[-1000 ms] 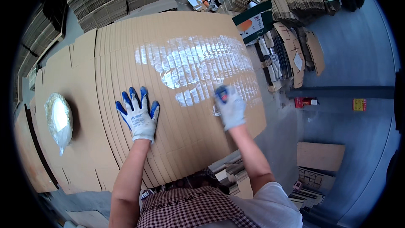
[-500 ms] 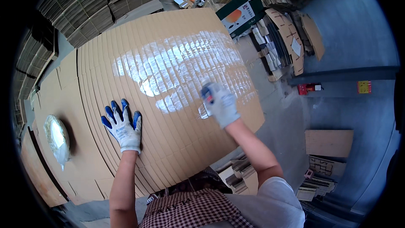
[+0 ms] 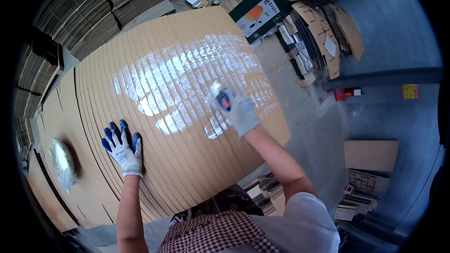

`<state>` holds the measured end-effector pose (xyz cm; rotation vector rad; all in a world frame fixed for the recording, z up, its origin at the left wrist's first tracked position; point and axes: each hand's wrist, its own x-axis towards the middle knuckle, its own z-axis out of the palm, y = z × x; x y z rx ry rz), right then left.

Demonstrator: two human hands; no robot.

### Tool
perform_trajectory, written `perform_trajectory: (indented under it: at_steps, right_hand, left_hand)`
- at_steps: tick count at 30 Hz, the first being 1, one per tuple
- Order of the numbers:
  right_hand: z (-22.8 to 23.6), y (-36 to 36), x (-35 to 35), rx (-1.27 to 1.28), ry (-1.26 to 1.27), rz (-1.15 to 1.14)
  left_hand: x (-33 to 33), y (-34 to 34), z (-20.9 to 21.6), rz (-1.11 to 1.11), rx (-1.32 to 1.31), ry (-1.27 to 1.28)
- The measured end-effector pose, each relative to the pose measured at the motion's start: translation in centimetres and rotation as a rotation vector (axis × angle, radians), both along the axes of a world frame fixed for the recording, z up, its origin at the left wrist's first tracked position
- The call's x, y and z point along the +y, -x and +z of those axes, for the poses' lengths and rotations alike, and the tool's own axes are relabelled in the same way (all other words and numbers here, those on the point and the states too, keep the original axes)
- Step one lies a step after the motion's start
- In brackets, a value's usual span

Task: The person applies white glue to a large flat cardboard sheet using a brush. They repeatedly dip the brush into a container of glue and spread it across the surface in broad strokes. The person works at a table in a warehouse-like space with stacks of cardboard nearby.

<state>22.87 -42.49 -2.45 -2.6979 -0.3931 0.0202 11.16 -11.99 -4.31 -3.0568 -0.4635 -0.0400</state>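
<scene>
From the person's head, one wide fisheye view looks steeply down: apron (image 3: 211,232) at lower centre, cardboard (image 3: 187,171) close across the middle, floor (image 3: 311,129) farther off, right of centre, straight edges bowing.

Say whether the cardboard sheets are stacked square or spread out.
Spread out: the cardboard sheets overlap in a stagger, narrow strips showing side by side, with the left hand on them.

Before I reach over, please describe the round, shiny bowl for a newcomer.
Find the wide brown cardboard sheets. Left of the white-and-blue gloved left hand, the bowl rests on them. Unlike these flat sheets, it is rounded, trailing clear plastic.
</scene>
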Motion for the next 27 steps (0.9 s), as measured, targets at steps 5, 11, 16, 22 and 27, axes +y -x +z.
perform_trajectory:
  at_steps: [5, 11, 16, 22, 27]
  right_hand:
    - [-1.3, -6.0, -8.2, 0.086, 0.04, -0.394]
    - [-2.9, -6.0, -10.9, 0.029, 0.019, -0.372]
    - [-0.8, -5.4, -12.9, 0.033, -0.014, -0.492]
    - [2.5, 1.4, -11.7, 0.101, -0.276, -0.408]
    - [4.6, 6.2, -8.6, 0.209, -0.486, -0.371]
  left_hand:
    - [0.5, 0.1, -0.6, -0.025, -0.031, -0.018]
    - [0.6, 0.2, -0.7, -0.037, -0.044, -0.027]
    - [0.6, 0.2, -0.8, -0.052, -0.063, -0.041]
    - [1.0, 0.3, -1.1, -0.084, -0.154, -0.018]
    - [-0.6, 1.1, 0.6, -0.254, -0.325, 0.122]
